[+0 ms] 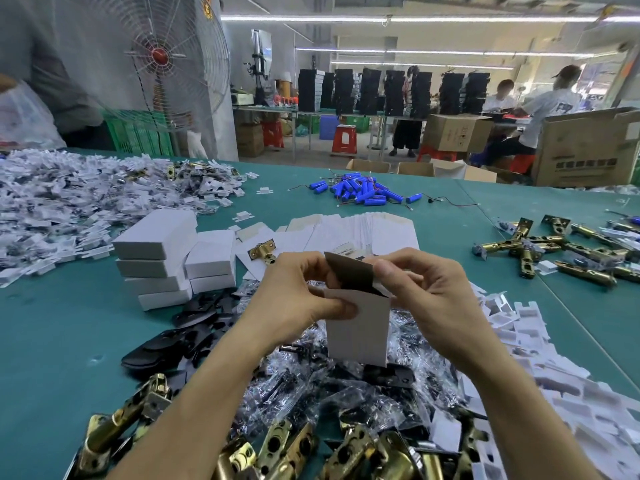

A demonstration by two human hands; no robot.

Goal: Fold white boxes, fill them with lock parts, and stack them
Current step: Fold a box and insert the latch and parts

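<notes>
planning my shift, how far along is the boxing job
Done: closed white boxes sit in two stacks on the left. In hand: the left hand and right hand hold an upright box, its top flap open. Left: a fan of flat blanks, plus brass latches and bagged parts loose.

green table (pixel 52 323) | stacked white boxes (pixel 156 258) | brass latches (pixel 554 251) | blue cells (pixel 360 192), probably batteries

Upright white box (pixel 356 330) at frame centre, left grip (pixel 298 292) pinching its upper left edge, right grip (pixel 429 296) pinching a dark piece (pixel 351 277) at its top, stacked white boxes (pixel 156 261) centre left on green surface (pixel 52 323), flat box blanks (pixel 363 230) behind, brass latches (pixel 277 448) along bottom edge, blue cells (pixel 360 190) upper centre.
</notes>
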